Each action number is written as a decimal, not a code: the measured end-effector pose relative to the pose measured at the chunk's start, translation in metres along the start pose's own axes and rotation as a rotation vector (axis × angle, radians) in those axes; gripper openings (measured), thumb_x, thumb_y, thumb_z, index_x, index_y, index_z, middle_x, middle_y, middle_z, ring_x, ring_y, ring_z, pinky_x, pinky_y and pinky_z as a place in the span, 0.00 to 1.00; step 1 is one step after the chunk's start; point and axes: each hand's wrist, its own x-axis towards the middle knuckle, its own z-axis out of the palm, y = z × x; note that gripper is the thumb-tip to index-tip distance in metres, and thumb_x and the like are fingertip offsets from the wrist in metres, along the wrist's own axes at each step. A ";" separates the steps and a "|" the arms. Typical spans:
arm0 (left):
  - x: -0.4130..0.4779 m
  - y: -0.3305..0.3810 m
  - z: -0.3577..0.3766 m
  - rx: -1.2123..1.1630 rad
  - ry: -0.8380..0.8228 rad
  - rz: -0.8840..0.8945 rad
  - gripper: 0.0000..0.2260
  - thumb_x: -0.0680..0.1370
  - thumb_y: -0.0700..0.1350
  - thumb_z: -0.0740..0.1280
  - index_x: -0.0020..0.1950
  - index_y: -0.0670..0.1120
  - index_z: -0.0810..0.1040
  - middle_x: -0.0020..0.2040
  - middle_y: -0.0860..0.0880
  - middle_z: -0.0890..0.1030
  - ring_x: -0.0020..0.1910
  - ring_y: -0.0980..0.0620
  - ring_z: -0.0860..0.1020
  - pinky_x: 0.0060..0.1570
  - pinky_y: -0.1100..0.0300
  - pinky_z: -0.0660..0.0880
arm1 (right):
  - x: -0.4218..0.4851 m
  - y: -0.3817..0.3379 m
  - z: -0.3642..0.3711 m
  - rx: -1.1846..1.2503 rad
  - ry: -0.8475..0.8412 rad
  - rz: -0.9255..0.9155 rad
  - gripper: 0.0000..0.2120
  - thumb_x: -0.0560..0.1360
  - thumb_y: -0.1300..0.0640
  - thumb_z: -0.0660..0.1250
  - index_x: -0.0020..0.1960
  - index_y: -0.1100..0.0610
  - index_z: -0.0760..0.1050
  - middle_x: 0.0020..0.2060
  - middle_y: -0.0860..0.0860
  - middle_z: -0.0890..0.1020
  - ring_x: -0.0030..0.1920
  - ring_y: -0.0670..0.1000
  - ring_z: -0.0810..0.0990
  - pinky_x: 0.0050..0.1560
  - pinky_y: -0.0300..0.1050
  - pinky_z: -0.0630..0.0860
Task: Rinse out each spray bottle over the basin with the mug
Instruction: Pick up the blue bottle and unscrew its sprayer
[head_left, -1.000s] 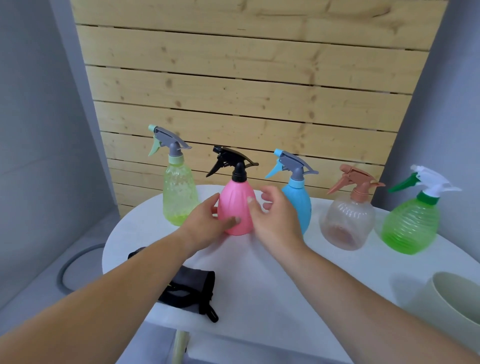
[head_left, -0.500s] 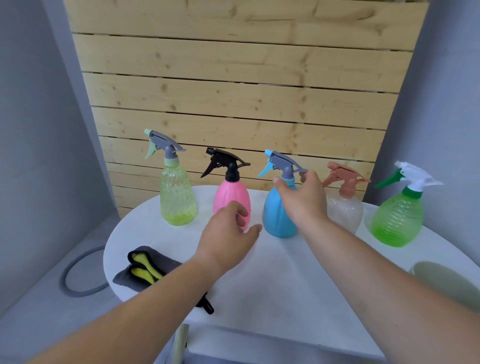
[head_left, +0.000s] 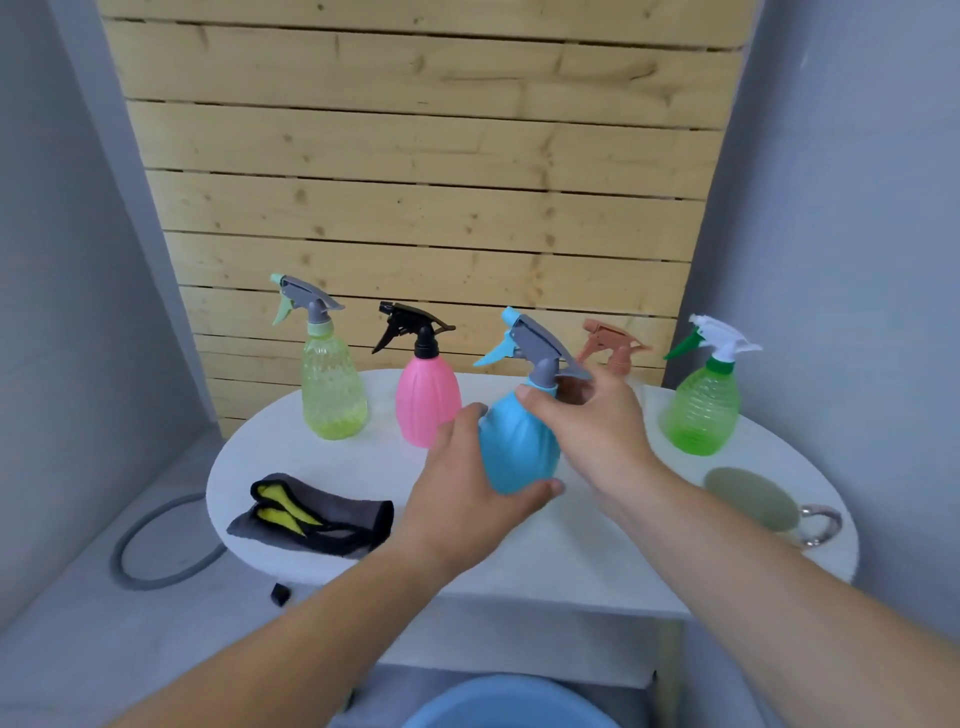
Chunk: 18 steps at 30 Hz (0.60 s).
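Standing along the back of the table (head_left: 571, 561) are a yellow bottle (head_left: 332, 395), pink bottle (head_left: 426, 400), brown-topped bottle (head_left: 613, 348) partly hidden by the right hand (head_left: 597, 431), and green bottle (head_left: 701, 410). A mug (head_left: 753, 499) sits right, a cloth (head_left: 317, 519) left, the basin (head_left: 509, 709) below. In front of the row, the left hand (head_left: 467, 499) cups the opaque blue bottle (head_left: 519, 452); the right hand's fingers curl round its neck.

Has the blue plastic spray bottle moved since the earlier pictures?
Yes. The blue plastic spray bottle has left the row beside the pink plastic spray bottle and come toward the person, gripped by the left hand and right hand.
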 end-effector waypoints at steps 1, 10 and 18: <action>-0.010 0.007 -0.001 0.016 0.010 0.005 0.47 0.67 0.64 0.78 0.78 0.53 0.58 0.70 0.55 0.66 0.69 0.55 0.69 0.66 0.55 0.72 | -0.013 -0.003 -0.009 0.035 -0.016 0.012 0.17 0.65 0.47 0.77 0.50 0.52 0.80 0.43 0.46 0.86 0.47 0.47 0.85 0.54 0.51 0.80; -0.101 0.052 -0.006 0.107 -0.096 0.016 0.34 0.67 0.65 0.77 0.66 0.61 0.64 0.56 0.59 0.69 0.50 0.62 0.74 0.42 0.73 0.67 | -0.100 -0.024 -0.069 0.192 -0.120 0.121 0.12 0.69 0.52 0.78 0.48 0.54 0.81 0.44 0.55 0.85 0.44 0.53 0.84 0.54 0.58 0.80; -0.137 0.048 -0.023 -0.421 -0.399 -0.173 0.30 0.67 0.55 0.77 0.68 0.60 0.74 0.58 0.52 0.83 0.54 0.56 0.83 0.55 0.58 0.82 | -0.134 -0.023 -0.088 0.266 -0.287 0.198 0.08 0.72 0.61 0.75 0.50 0.58 0.82 0.42 0.56 0.86 0.42 0.52 0.84 0.53 0.53 0.81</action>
